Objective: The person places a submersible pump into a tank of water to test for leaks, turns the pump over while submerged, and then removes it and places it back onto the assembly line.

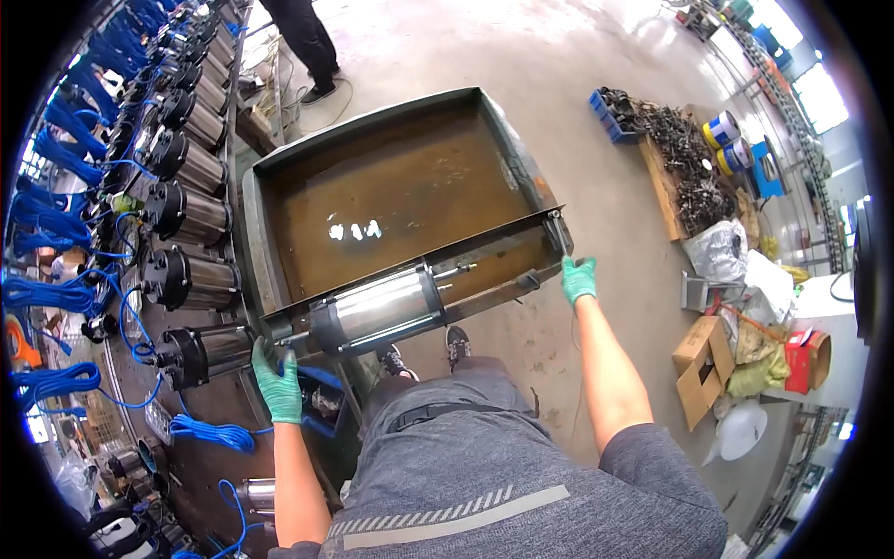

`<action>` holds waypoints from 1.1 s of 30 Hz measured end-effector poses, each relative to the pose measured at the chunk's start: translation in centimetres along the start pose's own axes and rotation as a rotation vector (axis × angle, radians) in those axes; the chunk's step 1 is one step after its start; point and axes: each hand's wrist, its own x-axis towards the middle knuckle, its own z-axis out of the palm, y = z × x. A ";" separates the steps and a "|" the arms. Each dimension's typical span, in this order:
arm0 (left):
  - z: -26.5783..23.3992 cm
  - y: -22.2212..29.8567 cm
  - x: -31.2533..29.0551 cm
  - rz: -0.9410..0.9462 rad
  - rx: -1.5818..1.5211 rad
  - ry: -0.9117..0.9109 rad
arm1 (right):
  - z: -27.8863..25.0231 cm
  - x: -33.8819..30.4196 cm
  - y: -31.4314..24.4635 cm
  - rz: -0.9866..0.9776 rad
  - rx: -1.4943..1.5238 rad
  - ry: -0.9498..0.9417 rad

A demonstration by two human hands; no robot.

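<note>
A shiny steel motor cylinder (384,307) with black end caps lies sideways in a long dark metal frame (494,237). This frame spans the near side of a large metal tank (272,244) of murky brown water. Both hands wear green gloves. At the frame's left end, my left hand (278,387) grips it, thumb and fingers on either side; part of its grasp is hidden. My right hand (579,279) is closed round a thin bar at the frame's right end. Short brass-coloured fittings stick out from the cylinder's right cap.
Steel pump motors (191,210) with coiled blue cables (56,292) line the bench at left. A blue crate (326,396) sits below my left hand. At right are a heap of dark metal parts (684,154), paint cans (726,140) and a cardboard box (703,363). Someone's legs (305,37) stand beyond the tank.
</note>
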 end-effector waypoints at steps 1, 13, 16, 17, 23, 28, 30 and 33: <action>-1.9 -0.4 -1.2 -0.026 0.023 0.134 | 0.1 -3.4 -6.8 0.187 0.153 -0.235; 3.7 16.3 -3.1 0.111 -0.388 -0.133 | -2.9 -26.0 -23.9 -0.479 0.423 -1.058; 5.7 17.4 -2.9 0.144 -0.420 -0.065 | 0.2 -30.6 -25.7 -1.027 0.342 -0.961; 5.6 17.5 -2.9 0.001 -0.600 -0.073 | 0.9 -32.0 -26.3 -0.990 0.345 -0.991; 2.6 11.3 -1.6 -0.446 -1.313 0.177 | 2.9 -36.0 -27.7 -1.059 -0.009 -1.174; 0.2 9.1 -1.4 -0.478 -1.143 0.190 | 3.4 -37.9 -30.7 -0.996 -0.064 -1.381; -2.2 5.8 -0.6 -0.643 -1.054 0.243 | 3.6 -36.6 -31.7 -1.151 0.061 -1.162; -4.6 1.0 1.0 -0.752 -0.925 0.195 | 2.8 -31.4 -32.3 -1.188 0.094 -0.852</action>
